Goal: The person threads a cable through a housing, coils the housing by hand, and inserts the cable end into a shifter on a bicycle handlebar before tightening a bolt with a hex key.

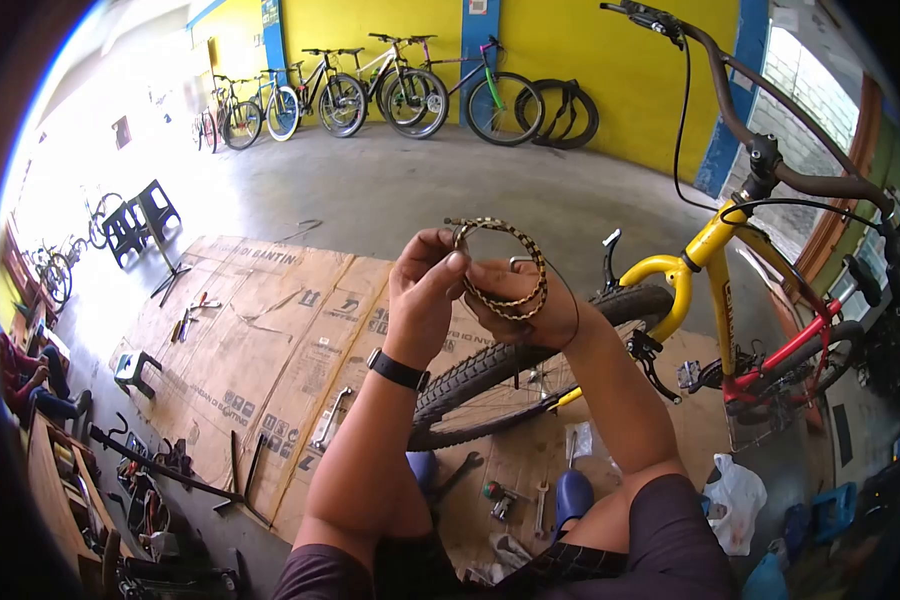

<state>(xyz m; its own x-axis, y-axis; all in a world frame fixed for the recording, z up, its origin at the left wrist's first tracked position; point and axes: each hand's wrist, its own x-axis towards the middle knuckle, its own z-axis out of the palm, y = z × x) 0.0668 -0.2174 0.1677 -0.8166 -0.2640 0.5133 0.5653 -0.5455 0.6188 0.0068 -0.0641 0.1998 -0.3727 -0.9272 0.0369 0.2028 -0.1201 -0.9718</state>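
A coiled brake or gear cable [542, 262] with a yellow-and-black patterned housing is held up in front of me. My left hand [425, 285], with a black watch on its wrist, pinches the coil's left side near its end. The fingers of my right hand [530, 295] close on the lower part, and the loop passes around that hand. A thin dark strand hangs by the right wrist. Beyond and below the hands stands a yellow bicycle [705, 240], its knobby front tyre [490, 385] partly hidden by my right arm.
Flattened cardboard [270, 330] covers the floor. On it lie pliers and screwdrivers [192, 315], a wrench [332, 415] and more tools by my feet. A small stool [138, 372] stands left, near a seated person [45, 385]. Bicycles [400, 95] line the yellow wall. A plastic bag [736, 500] lies right.
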